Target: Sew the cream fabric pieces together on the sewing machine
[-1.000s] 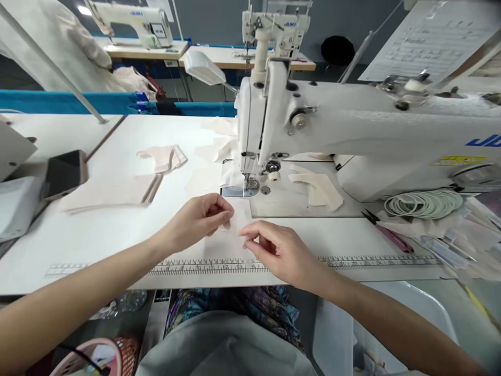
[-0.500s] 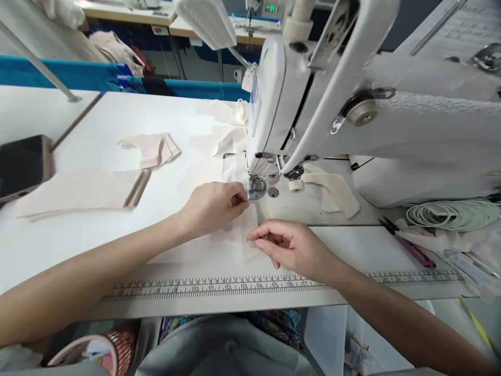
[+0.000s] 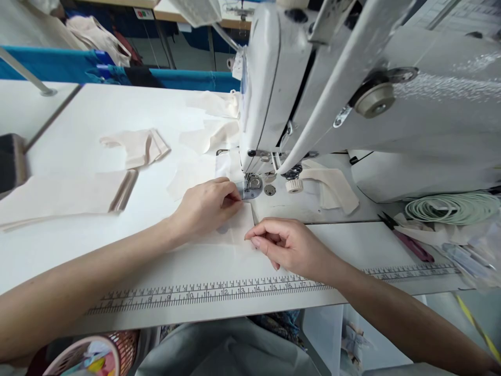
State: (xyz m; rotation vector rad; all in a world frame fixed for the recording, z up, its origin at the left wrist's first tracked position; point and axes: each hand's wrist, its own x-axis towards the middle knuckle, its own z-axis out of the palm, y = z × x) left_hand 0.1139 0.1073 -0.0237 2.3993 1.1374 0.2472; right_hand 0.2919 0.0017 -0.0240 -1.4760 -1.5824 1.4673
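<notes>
A thin pale fabric piece (image 3: pixel 238 222) lies on the white table in front of the sewing machine (image 3: pixel 270 78). My left hand (image 3: pixel 207 209) pinches its upper edge, close to the presser foot and needle plate (image 3: pixel 252 189). Lower and to the right, my right hand (image 3: pixel 285 243) holds the fabric's right edge between thumb and forefinger, with the other fingers curled. The fabric stretches between the two hands, and part of it is hidden under the left one.
Cream cut pieces (image 3: pixel 136 148) and a folded stack (image 3: pixel 74 196) lie on the left. A ruler strip (image 3: pixel 219 293) runs along the front edge. Snips (image 3: pixel 410 243) and a coil of pale green cord (image 3: pixel 450 208) are on the right. Below stands a pink basket (image 3: pixel 125 347).
The camera view has shifted slightly, so the table things appear farther left. Both hands keep nearly the same place at the fabric.
</notes>
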